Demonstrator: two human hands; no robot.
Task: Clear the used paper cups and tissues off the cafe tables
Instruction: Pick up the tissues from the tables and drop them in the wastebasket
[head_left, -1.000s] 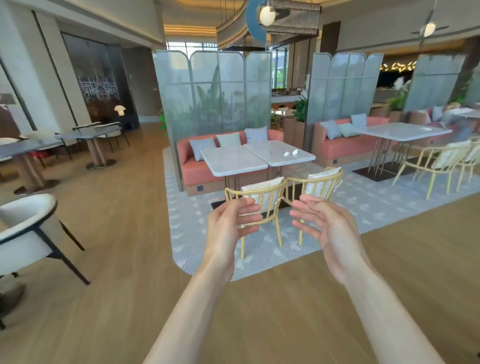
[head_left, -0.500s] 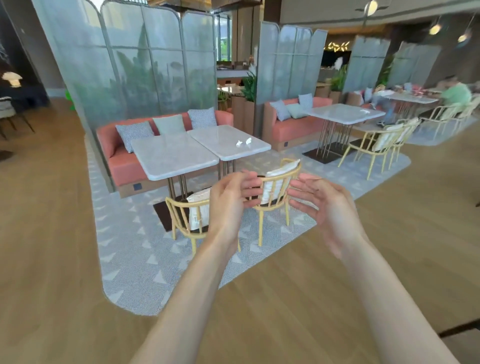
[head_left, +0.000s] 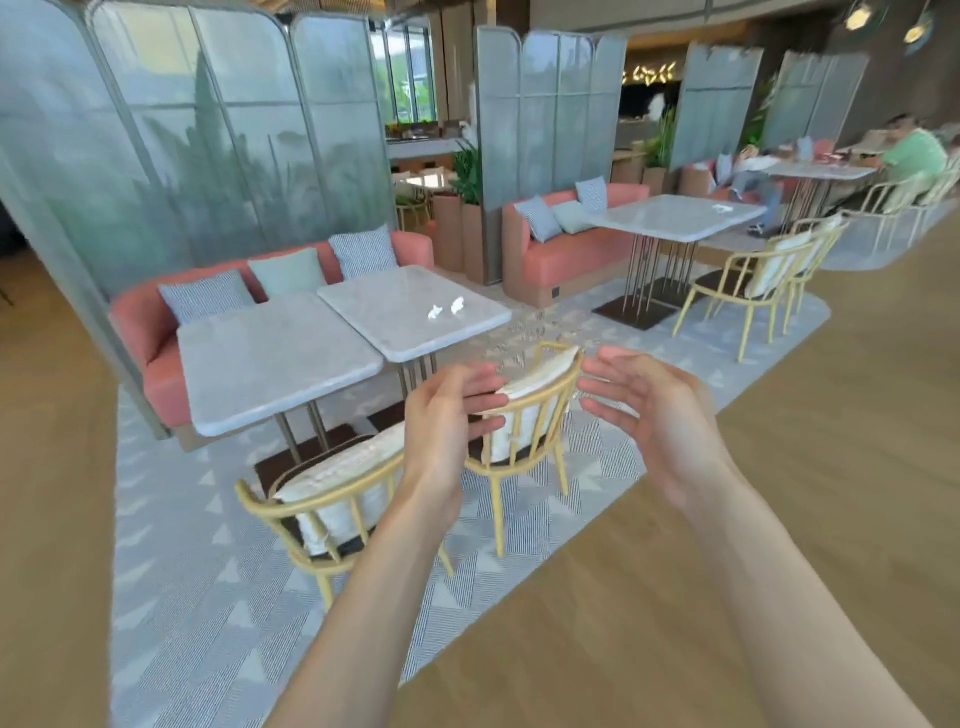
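Two crumpled white tissues (head_left: 445, 308) lie on the right-hand marble table (head_left: 384, 322) of a joined pair, near its far right part. Another white tissue (head_left: 722, 209) lies on a farther marble table (head_left: 670, 221) to the right. My left hand (head_left: 447, 421) and my right hand (head_left: 654, 410) are raised in front of me, palms facing each other, fingers relaxed, holding nothing. Both hover well short of the tables, above the yellow chairs. No paper cup is visible.
Two yellow wooden chairs (head_left: 524, 421) with white cushions stand between me and the joined tables, on a grey patterned rug (head_left: 208, 597). A pink sofa (head_left: 156, 332) and frosted screens (head_left: 208, 130) back the tables. Seated people (head_left: 914, 156) are at the far right. Wooden floor (head_left: 779, 467) lies on the right.
The view has come closer to the joined tables and swung left of them; tables and chairs appear larger. Both hands stay raised and empty in the same pose.
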